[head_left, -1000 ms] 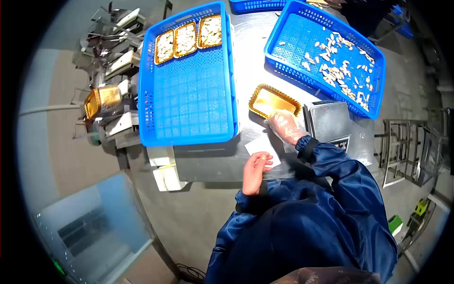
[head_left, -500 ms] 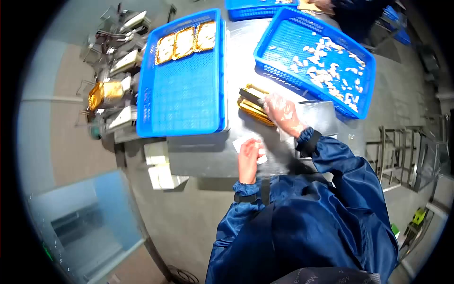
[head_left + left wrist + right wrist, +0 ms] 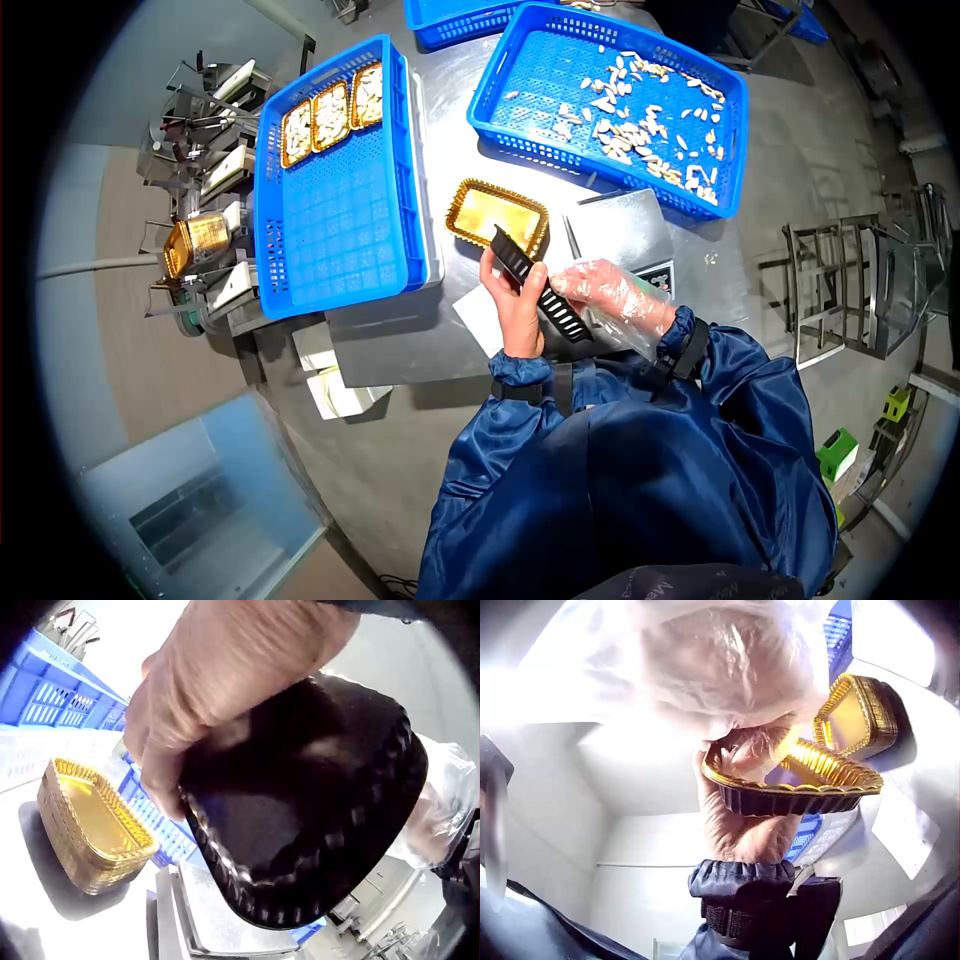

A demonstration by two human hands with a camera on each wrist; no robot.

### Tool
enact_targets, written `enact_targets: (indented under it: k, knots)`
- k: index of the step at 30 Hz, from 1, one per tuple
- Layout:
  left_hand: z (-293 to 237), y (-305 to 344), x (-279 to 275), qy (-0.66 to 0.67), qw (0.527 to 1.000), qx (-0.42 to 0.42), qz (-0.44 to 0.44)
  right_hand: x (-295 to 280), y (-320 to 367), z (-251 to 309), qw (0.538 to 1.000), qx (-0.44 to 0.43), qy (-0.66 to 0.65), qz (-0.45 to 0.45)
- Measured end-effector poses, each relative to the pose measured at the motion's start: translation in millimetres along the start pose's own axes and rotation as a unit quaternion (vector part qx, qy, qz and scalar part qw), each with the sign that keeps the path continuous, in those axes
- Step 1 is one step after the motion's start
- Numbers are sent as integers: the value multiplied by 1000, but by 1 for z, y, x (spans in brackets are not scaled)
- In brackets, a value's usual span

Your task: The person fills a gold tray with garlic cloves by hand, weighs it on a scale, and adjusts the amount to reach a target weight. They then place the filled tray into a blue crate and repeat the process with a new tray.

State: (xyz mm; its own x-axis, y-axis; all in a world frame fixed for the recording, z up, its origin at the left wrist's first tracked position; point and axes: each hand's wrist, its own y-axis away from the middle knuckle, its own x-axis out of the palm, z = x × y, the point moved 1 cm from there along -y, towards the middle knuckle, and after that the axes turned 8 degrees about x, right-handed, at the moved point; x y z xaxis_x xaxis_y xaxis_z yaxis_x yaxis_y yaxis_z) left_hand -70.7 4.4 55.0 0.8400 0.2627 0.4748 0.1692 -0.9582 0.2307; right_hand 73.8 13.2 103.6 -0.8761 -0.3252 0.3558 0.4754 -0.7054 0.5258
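A plastic tray (image 3: 560, 312), black outside and gold inside, is held on edge between both hands close to the front of the table. My bare left hand (image 3: 518, 315) grips it, thumb on one side and fingers on the other; its black underside (image 3: 285, 810) fills the left wrist view. My right hand (image 3: 615, 295), in a clear plastic glove, pinches the opposite rim. In the right wrist view the tray's gold inside (image 3: 832, 769) shows below the gloved hand. Just beyond the hands stands a stack of gold trays (image 3: 495, 212), the top one bare inside.
A blue crate (image 3: 345, 230) at left holds three filled gold trays. Another blue crate (image 3: 540, 75) at back right contains scattered pale, elongated pieces. A scale (image 3: 630, 235) stands right of the stack. A white sheet (image 3: 478, 318) lies by the left hand. Someone's dark clothing shows at the back.
My right hand has lifted a tray off the stack and brought it toward my body. My left hand, earlier holding nothing above the white sheet, has taken hold of it too.
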Motion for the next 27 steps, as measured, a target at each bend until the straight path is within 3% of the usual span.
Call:
enact_targets:
  k: [3,6,9,11,13,17,20,23,27]
  knots:
    - [13,5,24,54,998,-20,-11,-38,0,-13,999,-6,-28,27]
    - [28,10,48,45,999,-9,-23,-65,12,-1,996,4,85,35]
    - [42,16,75,-57,997,25,-54,-88,33,10,998,18,38,51]
    - [51,20,83,-163,980,87,-79,-102,40,13,993,-7,100,63]
    - [51,28,95,-172,976,95,-98,-112,41,9,990,4,115,76]
    - [50,31,98,-303,927,174,-139,-112,44,20,987,22,133,88]
    - [35,37,111,-398,875,237,-141,-113,42,16,971,-41,224,70]
    - [39,36,106,-327,911,213,-132,-111,43,12,982,-35,166,81]
    - [41,39,101,-275,939,173,-110,-112,44,18,969,-57,216,104]
